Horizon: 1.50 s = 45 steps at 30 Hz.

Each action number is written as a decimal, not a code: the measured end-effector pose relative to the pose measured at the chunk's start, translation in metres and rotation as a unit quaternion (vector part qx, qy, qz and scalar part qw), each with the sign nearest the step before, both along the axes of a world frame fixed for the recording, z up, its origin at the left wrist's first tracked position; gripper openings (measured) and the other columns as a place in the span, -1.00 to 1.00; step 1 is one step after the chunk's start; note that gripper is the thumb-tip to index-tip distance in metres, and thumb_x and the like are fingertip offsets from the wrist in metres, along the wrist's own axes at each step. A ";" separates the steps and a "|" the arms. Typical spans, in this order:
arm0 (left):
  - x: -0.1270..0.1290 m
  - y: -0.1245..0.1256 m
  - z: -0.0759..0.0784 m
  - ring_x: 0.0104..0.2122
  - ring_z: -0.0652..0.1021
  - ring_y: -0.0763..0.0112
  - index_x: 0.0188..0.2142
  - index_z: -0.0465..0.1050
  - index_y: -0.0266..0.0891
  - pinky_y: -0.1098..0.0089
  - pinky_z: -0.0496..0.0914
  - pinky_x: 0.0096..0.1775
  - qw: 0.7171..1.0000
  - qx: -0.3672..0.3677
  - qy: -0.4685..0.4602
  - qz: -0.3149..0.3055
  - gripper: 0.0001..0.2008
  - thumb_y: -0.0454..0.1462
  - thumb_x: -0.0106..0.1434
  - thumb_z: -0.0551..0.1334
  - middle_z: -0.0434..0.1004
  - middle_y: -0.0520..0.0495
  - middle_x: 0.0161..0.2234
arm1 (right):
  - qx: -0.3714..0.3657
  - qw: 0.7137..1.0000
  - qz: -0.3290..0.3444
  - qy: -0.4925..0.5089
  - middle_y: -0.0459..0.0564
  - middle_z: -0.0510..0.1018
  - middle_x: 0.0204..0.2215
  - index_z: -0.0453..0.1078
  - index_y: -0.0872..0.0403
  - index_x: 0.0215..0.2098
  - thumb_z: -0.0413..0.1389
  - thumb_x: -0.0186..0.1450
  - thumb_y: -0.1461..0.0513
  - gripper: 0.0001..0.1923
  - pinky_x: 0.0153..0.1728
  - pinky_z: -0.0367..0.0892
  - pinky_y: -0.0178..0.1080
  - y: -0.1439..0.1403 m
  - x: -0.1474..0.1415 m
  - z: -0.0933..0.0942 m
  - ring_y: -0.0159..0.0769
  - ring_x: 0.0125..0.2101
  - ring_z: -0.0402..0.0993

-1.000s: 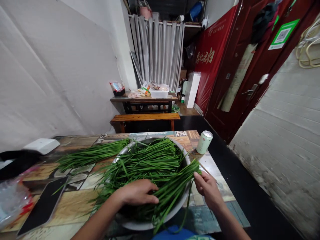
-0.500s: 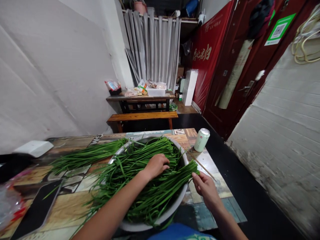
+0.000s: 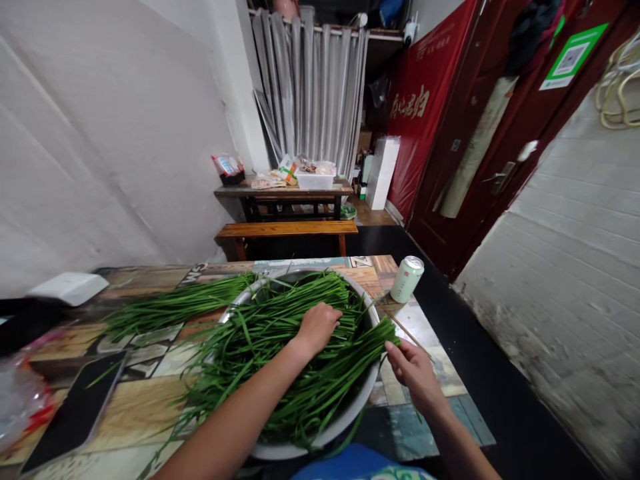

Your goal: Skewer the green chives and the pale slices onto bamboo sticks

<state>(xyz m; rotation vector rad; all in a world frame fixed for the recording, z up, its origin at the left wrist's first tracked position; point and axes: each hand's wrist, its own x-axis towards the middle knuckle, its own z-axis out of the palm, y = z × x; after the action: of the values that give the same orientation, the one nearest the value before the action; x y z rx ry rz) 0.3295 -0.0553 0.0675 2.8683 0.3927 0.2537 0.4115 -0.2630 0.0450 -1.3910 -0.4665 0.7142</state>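
A large metal basin [image 3: 367, 400] on the table is heaped with long green garlic chives [image 3: 280, 333], their cut ends toward the right. Over the middle of the heap, my left hand [image 3: 320, 327] has its fingers curled down onto the chives; its fingertips are partly hidden. At the basin's right rim, my right hand [image 3: 414, 370] pinches at the cut ends of a bunch that juts past the rim. A thin green blade shows below the right palm. Another bundle of chives [image 3: 175, 303] lies on the table, left of the basin.
A pale green can [image 3: 407, 280] stands right of the basin, near a thin brown stick [image 3: 407, 330]. On the left lie a dark phone [image 3: 75, 413], a plastic bag [image 3: 23, 400] and a white box [image 3: 69, 288]. Beyond the table is a wooden bench [image 3: 287, 229].
My left hand has shifted slightly and its fingers are curled more tightly into the chives. My right hand stays at the cut ends. The whole view has moved a little.
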 end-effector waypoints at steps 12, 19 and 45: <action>0.001 0.004 0.005 -0.28 0.46 0.37 -0.38 0.50 -0.21 0.36 0.28 -0.17 0.975 -0.171 -0.140 -0.004 -0.86 -0.29 0.11 0.16 0.52 -0.06 -0.33 | -0.016 0.998 0.038 -0.037 -0.26 0.04 -0.74 0.21 0.10 -0.57 0.10 0.11 0.00 -0.66 -0.72 -0.23 -0.40 0.008 0.007 0.013 -0.55 -0.73 -0.15; 0.005 0.010 0.012 -0.61 0.41 0.53 -0.27 0.40 -0.35 0.50 0.30 -0.52 0.827 -0.502 -0.234 0.095 -0.71 -0.18 0.07 0.17 0.46 -0.01 -0.57 | -0.014 0.986 0.074 -0.150 -0.22 0.09 -0.71 0.22 0.11 -0.61 0.06 0.14 0.04 -0.66 -0.66 -0.09 -0.39 0.032 0.022 0.034 -0.50 -0.67 -0.05; 0.000 0.019 0.021 -0.60 0.44 0.54 -0.02 0.24 -0.39 0.54 0.20 -0.62 0.817 -0.526 -0.232 0.047 -0.54 -0.13 0.17 0.06 0.50 -0.20 -0.32 | 0.017 0.971 0.122 -0.204 -0.15 0.26 -0.63 0.32 0.16 -0.50 0.01 0.19 0.12 -0.73 -0.57 0.04 -0.38 0.064 0.021 0.048 -0.45 -0.59 0.10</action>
<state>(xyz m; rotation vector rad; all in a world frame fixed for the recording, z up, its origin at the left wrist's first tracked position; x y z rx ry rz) 0.3298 -0.0359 0.0882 1.6258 0.3971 0.5320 0.4324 -0.1988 0.0929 -1.4664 -0.9839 0.6107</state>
